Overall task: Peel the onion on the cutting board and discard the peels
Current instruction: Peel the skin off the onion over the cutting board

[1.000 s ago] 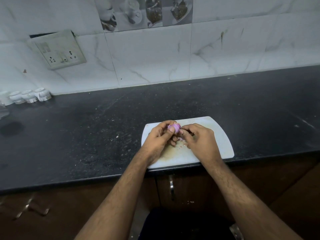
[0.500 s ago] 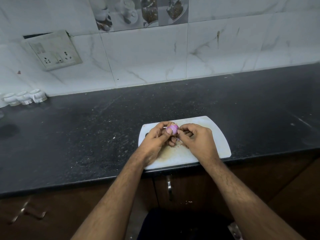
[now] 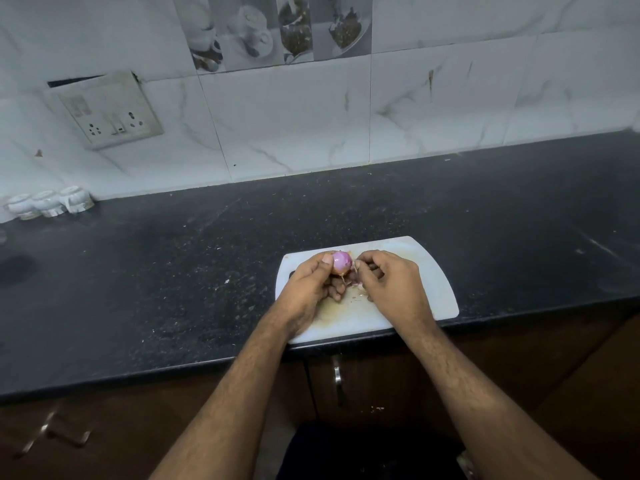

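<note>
1. Countertop: black speckled stone, dusty, below a white marbled tile wall.
2. Onion: small, round, glossy purple, partly skinned; held just above the far part of the cutting board, a white, round-cornered plastic slab, stained brownish.
3. Left hand: fingers curled around the onion, thumb on top.
4. Right hand: fingertips pinching a thin strip of peel; a second ago they touched the onion, now slightly apart.
5. Peel scraps: on the board, under the hands.
6. Three white jars: by the wall; contents not visible.
</note>
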Available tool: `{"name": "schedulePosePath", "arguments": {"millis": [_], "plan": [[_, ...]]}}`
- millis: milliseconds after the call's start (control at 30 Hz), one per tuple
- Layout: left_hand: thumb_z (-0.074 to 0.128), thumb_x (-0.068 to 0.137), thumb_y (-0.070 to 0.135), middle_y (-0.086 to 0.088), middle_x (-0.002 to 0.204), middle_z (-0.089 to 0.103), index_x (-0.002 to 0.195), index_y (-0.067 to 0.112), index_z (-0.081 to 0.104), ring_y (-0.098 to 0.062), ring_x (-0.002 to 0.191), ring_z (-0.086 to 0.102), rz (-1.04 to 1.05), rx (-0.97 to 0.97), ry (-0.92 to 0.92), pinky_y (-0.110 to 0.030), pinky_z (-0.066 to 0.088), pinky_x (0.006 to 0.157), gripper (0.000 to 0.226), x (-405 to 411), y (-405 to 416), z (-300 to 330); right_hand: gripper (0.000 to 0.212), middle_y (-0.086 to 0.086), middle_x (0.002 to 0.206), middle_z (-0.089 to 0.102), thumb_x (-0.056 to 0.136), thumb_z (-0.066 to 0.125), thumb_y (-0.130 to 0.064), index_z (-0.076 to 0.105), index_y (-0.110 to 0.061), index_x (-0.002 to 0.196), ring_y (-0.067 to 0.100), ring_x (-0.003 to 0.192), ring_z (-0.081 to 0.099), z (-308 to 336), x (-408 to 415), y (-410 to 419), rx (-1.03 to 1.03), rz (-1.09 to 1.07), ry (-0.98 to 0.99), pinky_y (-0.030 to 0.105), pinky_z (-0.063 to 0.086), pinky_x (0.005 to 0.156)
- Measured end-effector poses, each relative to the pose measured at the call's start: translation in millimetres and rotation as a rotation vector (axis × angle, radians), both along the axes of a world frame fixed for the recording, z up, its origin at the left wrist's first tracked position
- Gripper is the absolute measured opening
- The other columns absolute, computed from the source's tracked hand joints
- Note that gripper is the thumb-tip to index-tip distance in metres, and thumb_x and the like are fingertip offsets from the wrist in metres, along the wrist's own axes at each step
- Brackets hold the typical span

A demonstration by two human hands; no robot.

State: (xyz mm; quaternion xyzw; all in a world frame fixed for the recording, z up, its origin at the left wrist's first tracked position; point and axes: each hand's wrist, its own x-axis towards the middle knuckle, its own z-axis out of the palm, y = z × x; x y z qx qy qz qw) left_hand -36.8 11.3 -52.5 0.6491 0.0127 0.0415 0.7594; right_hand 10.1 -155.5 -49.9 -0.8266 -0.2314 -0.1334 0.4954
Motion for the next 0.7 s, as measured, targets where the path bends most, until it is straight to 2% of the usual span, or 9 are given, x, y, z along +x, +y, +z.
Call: {"name": "schedulePosePath", "arguments": {"millis": [100, 233, 300, 433, 533, 700], "plan": [[0.038, 0.114, 0.026, -0.006, 0.084, 0.074, 0.123, -0.003, 0.063, -0.013, 0.066, 0.06, 0.008, -0.005, -0.008, -0.023, 0.052, 0.06, 0.04, -0.2, -0.3, 1.0, 0.016, -0.013, 0.089, 0.074, 0.101, 0.063, -0.028, 0.076, -0.019, 0.101, 0.003, 0.083, 0.068, 1.1, -0.9, 1.3, -0.016, 0.047, -0.082, 0.027, 0.059, 0.076], [0.043, 0.112, 0.025, -0.006, 0.086, 0.072, 0.131, -0.009, 0.055, -0.016, 0.068, 0.065, 0.013, 0.004, -0.017, -0.023, 0.052, 0.059, 0.04, -1.3, -1.4, 0.9, 0.017, -0.014, 0.096, 0.074, 0.097, 0.07, -0.033, 0.076, -0.022, 0.109, 0.004, 0.083, 0.069, -1.2, -0.6, 0.9, 0.001, 0.055, -0.069, 0.022, 0.058, 0.075], [0.046, 0.111, 0.022, -0.007, 0.088, 0.072, 0.132, -0.009, 0.053, -0.016, 0.071, 0.066, 0.008, 0.018, -0.028, -0.023, 0.051, 0.059, 0.038, -1.9, -2.4, 1.1, 0.014, -0.014, 0.093, 0.074, 0.095, 0.072, -0.029, 0.078, -0.021, 0.105, 0.003, 0.08, 0.069, -2.1, 0.1, -0.1, 0.031, 0.051, -0.043, 0.021, 0.058, 0.073], [0.056, 0.105, 0.021, -0.015, 0.094, 0.071, 0.135, -0.004, 0.051, -0.02, 0.082, 0.067, -0.001, 0.022, -0.05, -0.025, 0.05, 0.063, 0.039, -3.0, -3.1, 2.7, 0.006, -0.021, 0.08, 0.073, 0.093, 0.074, -0.024, 0.079, -0.025, 0.096, -0.001, 0.075, 0.069, -2.2, 1.3, -2.7, 0.111, 0.069, 0.027, 0.01, 0.052, 0.06], [0.06, 0.099, 0.026, -0.016, 0.097, 0.071, 0.131, 0.002, 0.053, -0.019, 0.084, 0.068, -0.016, 0.006, -0.057, -0.024, 0.05, 0.063, 0.041, -4.1, -3.7, 4.1, 0.005, -0.023, 0.077, 0.073, 0.093, 0.075, -0.024, 0.079, -0.026, 0.094, -0.001, 0.073, 0.071, -1.6, 1.3, -3.9, 0.157, 0.098, 0.078, 0.01, 0.051, 0.054], [0.06, 0.102, 0.02, -0.011, 0.101, 0.075, 0.127, 0.008, 0.054, -0.017, 0.089, 0.071, -0.028, 0.006, -0.064, -0.024, 0.051, 0.065, 0.029, -4.6, -1.8, 3.1, 0.001, -0.018, 0.074, 0.074, 0.091, 0.077, -0.028, 0.077, -0.028, 0.091, 0.001, 0.068, 0.072, -1.1, 2.1, -3.8, 0.192, 0.113, 0.123, 0.012, 0.052, 0.052]]}}
